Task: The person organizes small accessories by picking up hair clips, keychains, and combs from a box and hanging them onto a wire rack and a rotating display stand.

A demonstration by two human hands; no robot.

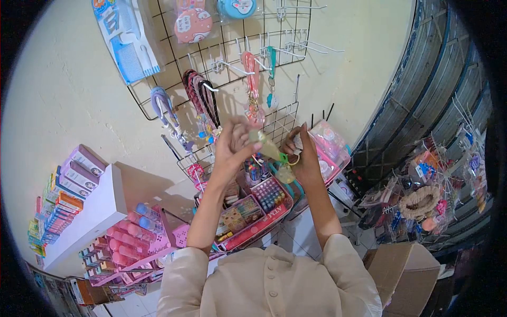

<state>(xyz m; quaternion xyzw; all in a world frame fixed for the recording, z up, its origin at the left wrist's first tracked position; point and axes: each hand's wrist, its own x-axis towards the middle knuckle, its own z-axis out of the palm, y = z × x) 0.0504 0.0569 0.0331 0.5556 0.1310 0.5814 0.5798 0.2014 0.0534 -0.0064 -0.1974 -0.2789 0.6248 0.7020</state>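
My left hand (236, 142) is raised in front of the wire rack, its fingers curled on a pale yellow-green strap (268, 147). A bright green piece and a yellowish hanging part (286, 173) show at the strap's lower end, close to my right hand (304, 153). The right fingers are bent around a small pale piece and a thin yellowish loop. Its exact kind is hard to make out; it resembles a phone strap with a charm. Just behind my left hand, pink straps (250, 74) hang from a hook, beside a teal strap (271, 63).
Dark braided straps (198, 92) and a lilac strap (163, 108) hang on the wire grid (227, 79). Below my hands stands a pink box of small goods (264, 222). A white shelf (87, 224) is at left, hanging packets (422, 195) and a cardboard box (404, 274) at right.
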